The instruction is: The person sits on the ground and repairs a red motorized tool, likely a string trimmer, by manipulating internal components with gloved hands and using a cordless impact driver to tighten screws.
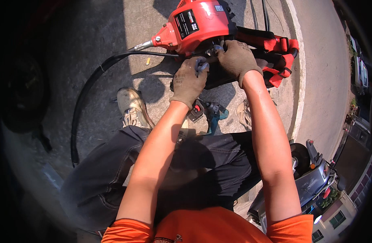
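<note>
A red engine housing (208,20) with a black label plate lies on the ground in front of me; it looks like a backpack brush cutter's motor. Both my hands wear brown knit gloves with grey-coated fingertips. Close under the engine's near side, my left hand (189,81) has its fingers curled in, thumb against the forefinger. My right hand (239,60) is bent over the engine's lower right, thumb and forefinger closed together by small metal parts (211,52). Whatever either hand grips is too small or hidden to name. A black cable (153,53) runs left from beside the engine.
Black straps with red buckles (284,60) lie right of the engine. A thick black flexible shaft (78,109) curves along the left. Between my feet sits a teal cordless tool (214,115) with a red-and-black block (197,110). A curb (300,81) and parked motorcycle (311,182) stand at right.
</note>
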`<state>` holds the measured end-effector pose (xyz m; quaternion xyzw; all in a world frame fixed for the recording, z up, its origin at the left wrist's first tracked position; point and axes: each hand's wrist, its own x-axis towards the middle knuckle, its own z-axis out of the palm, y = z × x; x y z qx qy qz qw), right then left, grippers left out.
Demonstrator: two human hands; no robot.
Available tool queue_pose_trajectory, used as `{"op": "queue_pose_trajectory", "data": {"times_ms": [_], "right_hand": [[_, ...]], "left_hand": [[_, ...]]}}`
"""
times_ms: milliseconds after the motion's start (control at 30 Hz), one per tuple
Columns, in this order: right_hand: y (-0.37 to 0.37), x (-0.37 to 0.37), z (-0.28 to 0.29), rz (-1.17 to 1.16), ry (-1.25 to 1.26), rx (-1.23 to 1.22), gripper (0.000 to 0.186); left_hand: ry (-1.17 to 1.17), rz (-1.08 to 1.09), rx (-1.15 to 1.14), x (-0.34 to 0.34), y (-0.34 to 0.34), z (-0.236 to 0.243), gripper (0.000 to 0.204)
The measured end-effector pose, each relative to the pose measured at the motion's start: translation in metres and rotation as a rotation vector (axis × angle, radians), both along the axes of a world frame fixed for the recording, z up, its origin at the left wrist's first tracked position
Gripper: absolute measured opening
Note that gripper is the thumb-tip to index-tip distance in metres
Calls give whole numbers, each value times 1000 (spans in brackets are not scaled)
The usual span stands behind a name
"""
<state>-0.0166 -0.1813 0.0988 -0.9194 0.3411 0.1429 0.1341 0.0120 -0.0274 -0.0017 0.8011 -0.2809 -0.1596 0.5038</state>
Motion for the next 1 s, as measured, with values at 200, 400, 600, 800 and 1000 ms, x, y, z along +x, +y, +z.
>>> {"op": "queue_pose_trajectory", "data": {"times_ms": [200, 400, 600, 800, 1000], "right_hand": [[7, 6, 7, 3, -9, 28, 36], [4, 1, 2, 2, -40, -9, 37], [4, 3, 2, -11, -19, -4, 38], [6, 4, 3, 14, -63, -9, 36], [7, 7, 8, 18, -42, 10, 32]], "left_hand": [[-193, -130, 365, 22, -11, -4, 29], [-198, -172, 438, 27, -24, -6, 30], [-337, -185, 407, 33, -20, -6, 28], [-358, -104, 378, 32, -23, -10, 28], [-317, -136, 385, 31, -29, -7, 28]]}}
